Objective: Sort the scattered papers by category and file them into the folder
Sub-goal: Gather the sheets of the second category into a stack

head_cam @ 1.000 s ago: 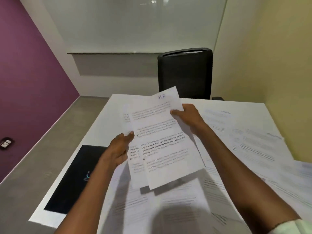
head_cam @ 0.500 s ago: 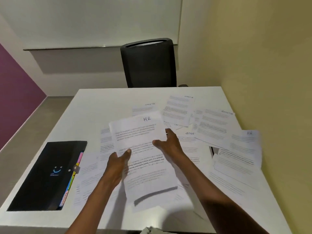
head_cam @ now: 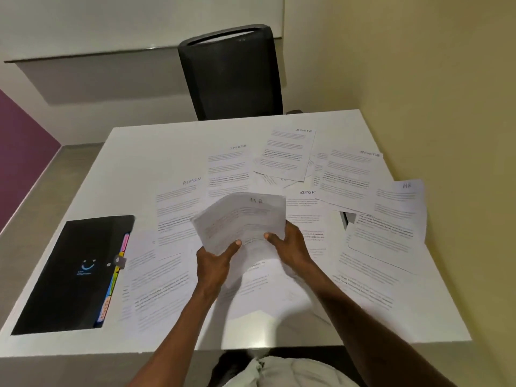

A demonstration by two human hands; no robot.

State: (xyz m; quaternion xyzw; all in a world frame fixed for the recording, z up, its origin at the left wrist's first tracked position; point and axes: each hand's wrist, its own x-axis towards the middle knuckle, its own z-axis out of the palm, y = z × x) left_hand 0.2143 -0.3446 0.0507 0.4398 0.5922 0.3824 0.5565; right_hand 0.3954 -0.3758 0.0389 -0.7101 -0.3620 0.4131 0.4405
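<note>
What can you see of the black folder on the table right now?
The black folder lies flat and closed near the table's front left corner, clear of both hands. Its matte cover shows a small blue smile mark with tiny text below. Coloured index tabs line its right edge beside a small clasp. A loose sheet meets that edge.

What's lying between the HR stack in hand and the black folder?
Nothing upright blocks the way. Both hands hold the HR stack above the table; loose sheets lie flat between it and the black folder, whose flap appears closed.
</note>
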